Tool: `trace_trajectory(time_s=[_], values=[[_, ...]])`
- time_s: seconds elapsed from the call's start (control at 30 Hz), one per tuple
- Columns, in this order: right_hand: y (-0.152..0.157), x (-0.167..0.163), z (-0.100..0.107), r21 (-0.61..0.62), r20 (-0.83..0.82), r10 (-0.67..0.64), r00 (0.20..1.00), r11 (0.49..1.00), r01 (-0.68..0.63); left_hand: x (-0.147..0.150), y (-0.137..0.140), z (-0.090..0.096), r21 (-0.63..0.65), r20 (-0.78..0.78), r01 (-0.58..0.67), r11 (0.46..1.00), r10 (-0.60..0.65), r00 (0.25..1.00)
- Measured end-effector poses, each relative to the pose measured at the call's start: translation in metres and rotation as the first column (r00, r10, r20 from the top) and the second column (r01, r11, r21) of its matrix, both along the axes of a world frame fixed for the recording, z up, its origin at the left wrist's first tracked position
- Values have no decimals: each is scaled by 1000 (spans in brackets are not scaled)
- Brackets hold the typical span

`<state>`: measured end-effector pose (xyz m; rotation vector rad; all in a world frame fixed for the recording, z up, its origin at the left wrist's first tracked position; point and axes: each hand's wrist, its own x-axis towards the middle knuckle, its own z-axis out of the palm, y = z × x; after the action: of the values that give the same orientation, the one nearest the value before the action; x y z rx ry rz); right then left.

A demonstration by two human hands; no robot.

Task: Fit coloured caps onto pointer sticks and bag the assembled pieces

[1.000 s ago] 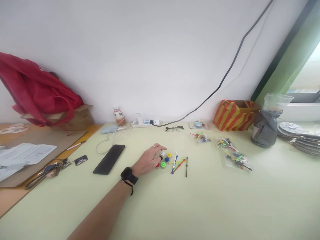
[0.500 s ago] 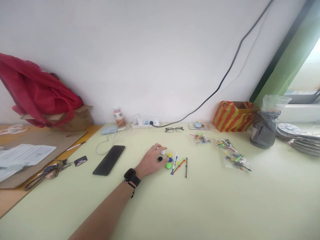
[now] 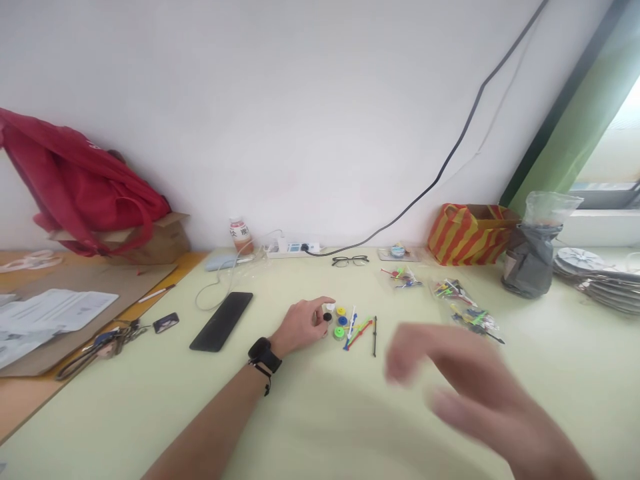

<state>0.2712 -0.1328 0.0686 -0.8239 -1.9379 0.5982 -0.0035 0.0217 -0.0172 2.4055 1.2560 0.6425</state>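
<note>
My left hand [image 3: 301,321], wearing a black watch, rests on the table with thumb and index finger apart and curved around a small round black-topped piece [image 3: 327,317]. The thumb is close against this piece; whether it touches is unclear. Similar pieces stand clustered beside it: white [image 3: 330,307], yellow [image 3: 341,311], blue [image 3: 343,321] and green [image 3: 339,333]. Right of them lie thin coloured plastic sticks [image 3: 357,333] and a separate black stick [image 3: 375,337]. My right hand [image 3: 460,373], blurred, hovers above the table at the right, thumb and fingers apart, holding nothing visible.
A black phone [image 3: 221,321] lies left of my left hand. Small plastic bags of coloured parts [image 3: 477,319] lie behind my right hand. Along the wall are glasses [image 3: 350,261], a power strip [image 3: 295,250], a bottle [image 3: 241,237] and a striped bag [image 3: 465,233].
My right hand has come into view from the lower right. The black-topped piece has shifted slightly right, closer to the other pieces, with my left hand's fingers around it.
</note>
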Motion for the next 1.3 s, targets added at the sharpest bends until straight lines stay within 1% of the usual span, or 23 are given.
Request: trace_trajectory(time_s=[0.03,0.07,0.1,0.13,0.17,0.23,0.3,0.4,0.53,0.67,0.8,1.0,1.13,1.3], values=[[20,-4,-4,-45,57,-13,998,999,16,1,0,-1,4,17,11,1000,-11,1000],[40,-7,-13,-94,121,-35,992,995,46,1,1,-2,14,31,15,1000,-16,999],[57,-10,-26,-148,194,-78,978,983,108,2,1,-2,27,43,13,1000,-14,999],[71,-11,-41,-170,241,-109,964,974,152,3,2,-2,42,54,5,999,-7,999],[81,-12,-56,-199,279,-100,955,967,159,4,2,-2,59,64,-2,998,-2,998],[90,-12,-83,-230,342,-65,937,961,151,5,1,-2,92,79,7,996,-15,997],[89,-13,-98,-176,414,-59,908,974,144,7,-2,-2,118,71,54,991,-63,995],[84,-16,-101,-99,466,-71,882,986,131,11,-7,-2,129,37,134,983,-140,989],[88,-15,-98,-107,425,-101,899,981,161,12,-11,-3,75,28,176,982,-178,984],[96,-9,-103,-133,374,-150,915,968,213,11,-11,-3,43,38,183,982,-184,982],[103,-2,-107,-127,341,-162,926,968,216,11,-8,-6,67,63,183,981,-188,980],[112,7,-110,-142,271,-185,945,963,229,13,-7,-4,92,101,132,987,-141,985],[115,13,-114,-131,273,-218,937,957,261,13,-9,0,75,99,144,987,-151,984],[118,17,-118,-103,293,-247,924,952,287,12,-8,-2,70,106,161,984,-168,980]])
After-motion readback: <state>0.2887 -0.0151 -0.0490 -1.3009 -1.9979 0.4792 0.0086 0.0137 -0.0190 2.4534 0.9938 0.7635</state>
